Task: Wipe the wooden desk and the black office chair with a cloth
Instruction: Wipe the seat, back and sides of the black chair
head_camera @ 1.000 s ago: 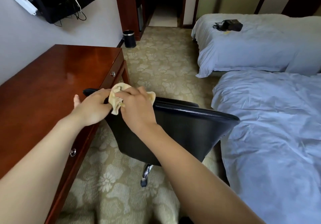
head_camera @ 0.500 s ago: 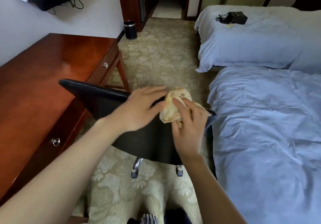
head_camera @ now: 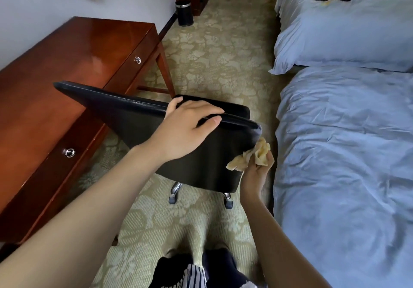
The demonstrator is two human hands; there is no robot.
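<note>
While the left hand (head_camera: 187, 129) grips the top rim of the chair (head_camera: 134, 120), fingers curled over the edge and thumb on the rear face, the right hand (head_camera: 257, 169) holds the cloth (head_camera: 252, 156) bunched in its curled fingers against the right side edge of the backrest, just below the top corner. The cloth touches the black panel there, with one loose flap lying on the rear face. The backrest's long axis runs along its rim from the far-left tip, which appears over the edge of the desk (head_camera: 67, 64), to the near-right corner beside the bed (head_camera: 335, 153). The cloth is at that right end, so nearly all of the rear face lies to its left, below the gripping hand. The right hand is nearer to this side edge and has the cloth, so I judge the coming stroke is its job: either down the side edge toward the base, or leftward across the rear panel. The left hand looks placed to steady the swivel chair against that push, though its forearm crosses the panel and may have to shift. The desk stands left of the chair, glossy, and I cannot tell whether it has been wiped.
</note>
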